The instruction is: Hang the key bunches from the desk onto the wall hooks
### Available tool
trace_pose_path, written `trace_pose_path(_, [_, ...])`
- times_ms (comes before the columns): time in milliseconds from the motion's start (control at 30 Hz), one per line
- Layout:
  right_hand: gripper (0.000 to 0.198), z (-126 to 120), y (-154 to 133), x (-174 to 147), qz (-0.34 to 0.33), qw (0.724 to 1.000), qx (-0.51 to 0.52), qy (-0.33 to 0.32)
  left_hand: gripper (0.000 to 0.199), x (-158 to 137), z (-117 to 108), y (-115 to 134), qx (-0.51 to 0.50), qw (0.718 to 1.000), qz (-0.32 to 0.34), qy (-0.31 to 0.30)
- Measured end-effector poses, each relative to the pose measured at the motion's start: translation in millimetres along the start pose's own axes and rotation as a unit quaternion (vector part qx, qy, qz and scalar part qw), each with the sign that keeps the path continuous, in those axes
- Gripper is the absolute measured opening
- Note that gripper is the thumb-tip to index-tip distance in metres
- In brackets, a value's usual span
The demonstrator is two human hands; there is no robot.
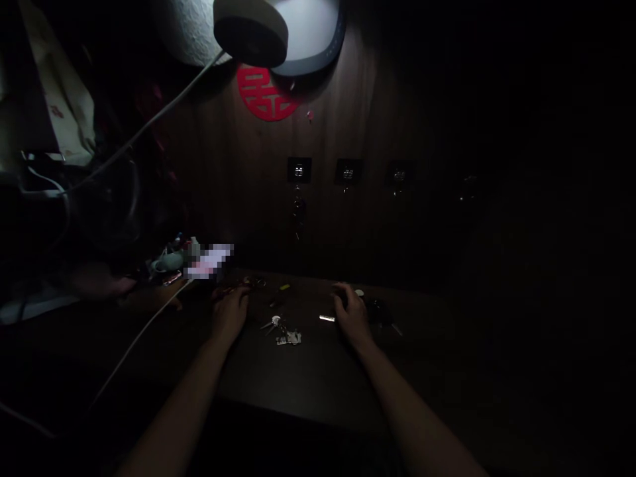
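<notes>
Tabletop (298,381) gloom obscures dark object (377,310) beside right hand (354,316).

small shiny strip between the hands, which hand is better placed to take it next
Probably the right hand: the shiny strip lies close by its thumb side. The left hand is farther off, with the bunch of keys lying roughly between. Too dark to tell whether either holds anything.
</notes>
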State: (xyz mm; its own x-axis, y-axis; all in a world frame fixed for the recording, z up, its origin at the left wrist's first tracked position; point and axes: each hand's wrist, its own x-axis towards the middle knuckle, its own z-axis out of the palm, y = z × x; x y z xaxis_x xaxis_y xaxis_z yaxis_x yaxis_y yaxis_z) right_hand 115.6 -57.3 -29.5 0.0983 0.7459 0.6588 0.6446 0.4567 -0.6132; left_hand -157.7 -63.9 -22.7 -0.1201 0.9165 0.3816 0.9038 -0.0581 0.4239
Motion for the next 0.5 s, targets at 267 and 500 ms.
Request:
trace_pose_path(267, [0.025, -15, 6, 6, 0.087, 0.995, -0.006, 0.052, 0.025, -5, -8, 5, 0.032, 0.998, -0.045, 0.005])
trace_pose_path(500, [0.028, -20, 13, 9, 0.111, 0.99, 0.024, 0.08, 0.03, -4, -12, 1, 0.033, 0.995, -0.049, 0.084])
